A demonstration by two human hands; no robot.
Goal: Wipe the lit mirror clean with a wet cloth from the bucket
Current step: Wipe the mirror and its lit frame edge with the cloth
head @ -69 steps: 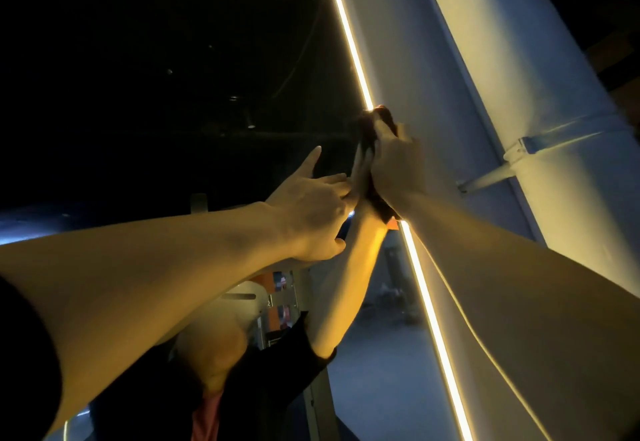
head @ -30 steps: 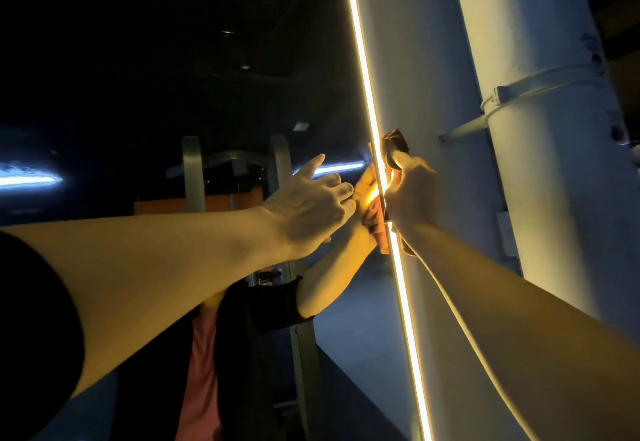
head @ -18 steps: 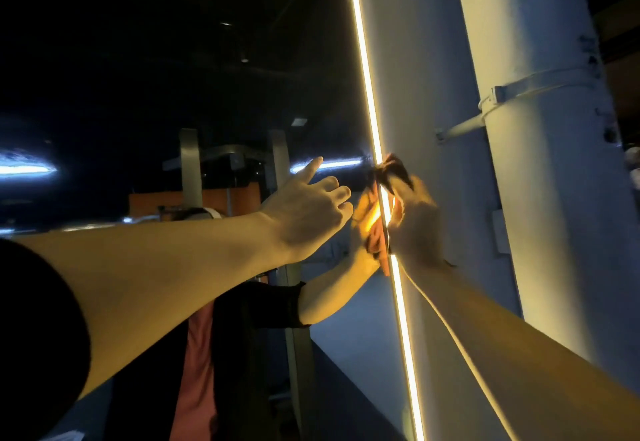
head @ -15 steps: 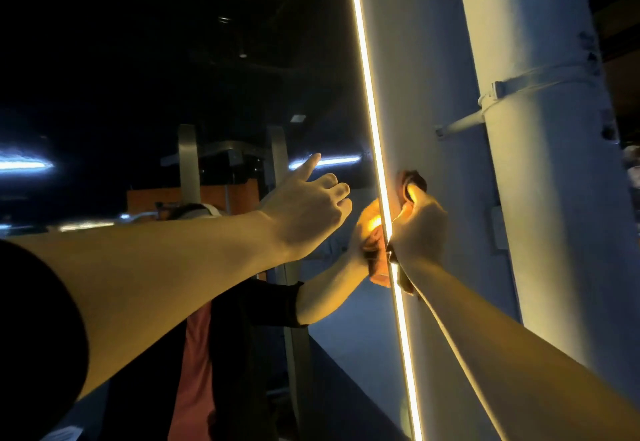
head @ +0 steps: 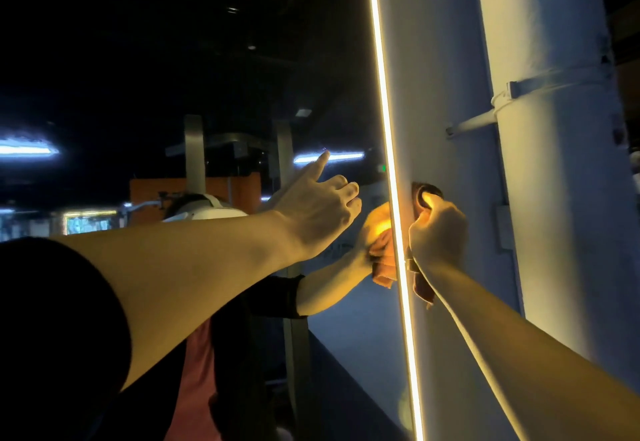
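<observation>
Two bare hands are up at the mirror (head: 214, 70), whose dark, glossy glass fills the left of the view and throws back your own arms and a dim room. Your right hand (head: 437, 229) has its grip closed around the cloth (head: 423, 288) — a soft, crumpled rag of reddish-brown stuff, bunched in the fist and pressed against the mirror's right edge, with one limp end hanging below the wrist and a fold poking out above the knuckles. The light strip (head: 389, 163) runs as a thin, straight, warm-yellow line down that edge, passing just left of the fist. Your left hand (head: 317, 212) holds nothing: its forefinger points straight up and forward near the glass, and the other fingers are loosely curled. Whether the fingertip touches the glass is unclear.

Right of the strip stands a pale, smooth wall (head: 440, 77), and beside it a thick, round, white-painted pipe (head: 554, 198), rough in texture and ringed by a narrow clamp (head: 540, 85). No readable writing shows anywhere.
</observation>
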